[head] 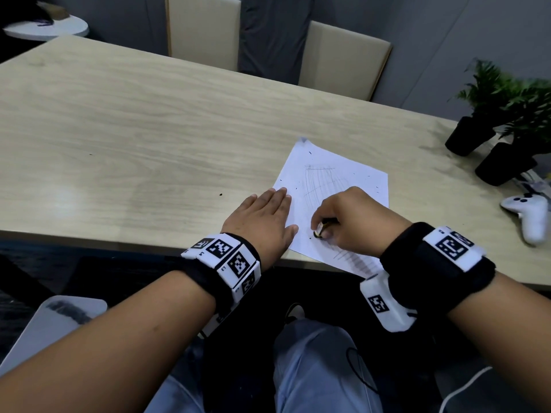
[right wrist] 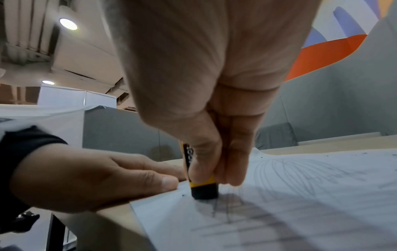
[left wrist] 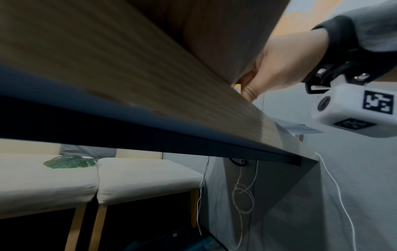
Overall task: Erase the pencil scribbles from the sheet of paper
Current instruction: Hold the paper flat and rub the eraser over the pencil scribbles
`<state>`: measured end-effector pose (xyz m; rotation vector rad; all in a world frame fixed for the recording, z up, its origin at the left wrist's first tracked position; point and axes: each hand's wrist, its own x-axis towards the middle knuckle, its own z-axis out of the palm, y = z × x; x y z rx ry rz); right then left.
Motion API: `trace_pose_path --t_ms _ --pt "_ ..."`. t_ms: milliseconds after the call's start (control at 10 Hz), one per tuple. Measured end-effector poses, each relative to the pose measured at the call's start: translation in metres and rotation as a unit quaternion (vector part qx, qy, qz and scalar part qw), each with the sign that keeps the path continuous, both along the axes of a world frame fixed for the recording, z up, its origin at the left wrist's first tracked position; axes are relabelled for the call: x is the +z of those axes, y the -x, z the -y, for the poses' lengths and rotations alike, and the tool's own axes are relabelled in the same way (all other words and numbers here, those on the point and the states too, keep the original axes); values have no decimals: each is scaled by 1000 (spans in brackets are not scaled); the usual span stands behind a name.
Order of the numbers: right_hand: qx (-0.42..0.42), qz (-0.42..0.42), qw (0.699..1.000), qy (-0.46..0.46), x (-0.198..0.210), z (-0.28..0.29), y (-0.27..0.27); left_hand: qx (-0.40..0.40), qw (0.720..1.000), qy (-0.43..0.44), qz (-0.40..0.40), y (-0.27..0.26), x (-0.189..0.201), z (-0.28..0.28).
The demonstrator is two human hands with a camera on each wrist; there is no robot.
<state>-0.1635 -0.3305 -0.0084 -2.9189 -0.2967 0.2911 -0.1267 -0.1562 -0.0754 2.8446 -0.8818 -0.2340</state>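
Observation:
A white sheet of paper (head: pixel 337 186) with faint grey pencil scribbles (head: pixel 320 181) lies at the near edge of the wooden table (head: pixel 149 138). My right hand (head: pixel 346 219) grips a black eraser in a yellow sleeve (right wrist: pixel 203 188), its black end pressed onto the paper (right wrist: pixel 300 195) among the pencil lines. My left hand (head: pixel 265 222) lies flat with straight fingers on the table, its thumb and fingertips on the sheet's left edge. In the right wrist view the left hand (right wrist: pixel 96 178) sits just left of the eraser. Small dark eraser crumbs dot the sheet.
Two potted plants (head: pixel 501 114) in black pots stand at the table's right side. A white game controller (head: pixel 527 216) lies near the right edge. Two beige chairs (head: pixel 340 58) stand behind the table. Cables (left wrist: pixel 242 195) hang under the table.

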Motion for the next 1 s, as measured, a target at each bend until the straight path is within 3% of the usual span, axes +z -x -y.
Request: trace_pose_path --t_ms 100,300,600,800,1000 --pt "3 -36 999 15 10 0 5 1 1000 -2 1 0 0 0" --pt "-24 40 998 -37 3 -10 -21 0 1000 0 0 0 0 -1" --pt "10 -33 999 12 7 1 4 0 1000 -3 -4 1 1 0" --pt "-15 50 998 -33 1 -12 -26 1 1000 -4 -3 1 1 -1" --pt "-3 23 1000 -10 -1 -4 -13 0 1000 -4 -5 0 2 -1"
